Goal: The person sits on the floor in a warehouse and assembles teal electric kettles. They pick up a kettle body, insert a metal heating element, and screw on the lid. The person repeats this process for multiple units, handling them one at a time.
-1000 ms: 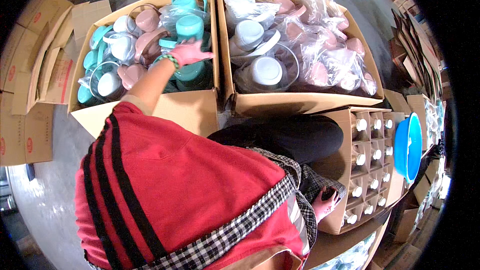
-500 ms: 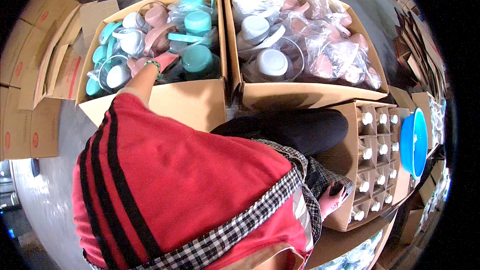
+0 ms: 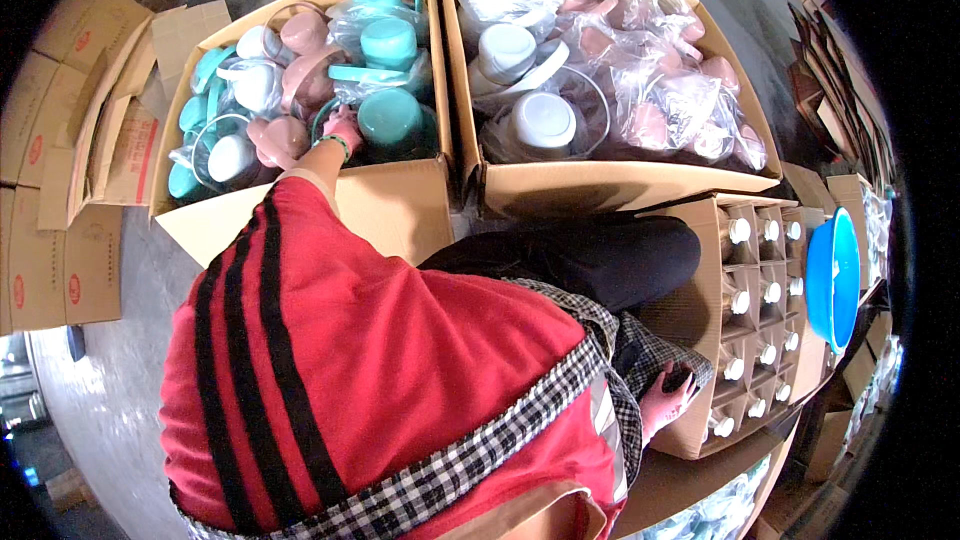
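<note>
My left hand [image 3: 341, 127], in a pink glove with a green beaded band at the wrist, reaches into the left carton [image 3: 440, 75]. Its curled fingers close at a thin teal loop handle [image 3: 318, 122]; the fingertips are partly hidden. Right beside it stands a teal rounded plastic container [image 3: 389, 118], and to its left is a dusty-pink one [image 3: 283, 140]. Other teal, white and pink pieces with handles, some in clear bags, fill this carton. Low on the right, my gloved right hand [image 3: 664, 404] lies by the checked cloth, thumb and fingers apart, holding nothing visible.
A second carton [image 3: 620, 185] holds white and pink bagged containers. Nearer, a divided carton [image 3: 690, 430] holds several white-capped bottles, beside a blue basin [image 3: 832, 280]. Stacked cartons [image 3: 90, 260] stand at left, flattened cardboard [image 3: 840, 100] at right.
My left hand has shifted slightly right, toward the large teal container, and its fingers have curled. A teal loop now shows beside it. My right hand stays by the checked cloth.
</note>
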Tool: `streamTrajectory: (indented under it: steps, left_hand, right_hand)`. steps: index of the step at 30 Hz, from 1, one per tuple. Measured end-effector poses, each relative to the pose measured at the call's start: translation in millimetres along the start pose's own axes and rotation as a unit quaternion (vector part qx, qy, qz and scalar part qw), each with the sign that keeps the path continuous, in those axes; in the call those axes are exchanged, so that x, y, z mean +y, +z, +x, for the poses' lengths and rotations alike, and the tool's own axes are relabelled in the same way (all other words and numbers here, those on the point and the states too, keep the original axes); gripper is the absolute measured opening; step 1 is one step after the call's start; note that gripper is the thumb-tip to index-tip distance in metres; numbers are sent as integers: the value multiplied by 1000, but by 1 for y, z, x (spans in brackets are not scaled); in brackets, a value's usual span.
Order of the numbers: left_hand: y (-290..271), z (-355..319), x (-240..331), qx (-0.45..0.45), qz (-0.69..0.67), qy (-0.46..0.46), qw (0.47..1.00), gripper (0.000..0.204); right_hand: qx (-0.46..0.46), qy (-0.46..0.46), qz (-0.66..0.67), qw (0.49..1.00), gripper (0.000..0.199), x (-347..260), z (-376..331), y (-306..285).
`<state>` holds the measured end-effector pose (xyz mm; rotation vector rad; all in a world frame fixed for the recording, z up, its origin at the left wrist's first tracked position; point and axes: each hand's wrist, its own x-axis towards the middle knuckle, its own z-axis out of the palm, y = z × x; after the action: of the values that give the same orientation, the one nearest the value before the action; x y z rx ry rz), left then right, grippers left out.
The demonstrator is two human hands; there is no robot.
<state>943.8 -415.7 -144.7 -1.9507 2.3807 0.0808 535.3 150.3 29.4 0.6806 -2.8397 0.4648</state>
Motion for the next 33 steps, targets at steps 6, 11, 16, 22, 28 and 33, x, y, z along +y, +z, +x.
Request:
streamTrajectory:
  steps: [6, 11, 16, 22, 28, 33]
  left_hand:
    - [-145, -27, 46, 101, 57, 71, 991, 36]
    - [-57, 30, -42, -72, 17, 101, 992, 48]
    - [-178, -19, 70, -96, -538, 153, 823, 33]
    - [-170, -34, 103, -151, -660, 79, 732, 35]
    - [-300, -60, 123, -87, -595, 157, 784, 25]
    - [-367, -46, 96, -181, -709, 245, 636, 31]
  right_hand:
    - [-22, 22, -4, 1000, 42, 1, 1, -6]
    - [-32, -20, -13, 999, 39, 0, 5, -2]
    - [-36, -3, -66, 997, 40, -9, -1, -11]
    - [-59, -30, -132, 989, 45, -6, -1, -19]
    - [-72, -51, -77, 993, 44, 8, -6, -24]
    - [-96, -44, -126, 986, 45, -9, 4, -17]
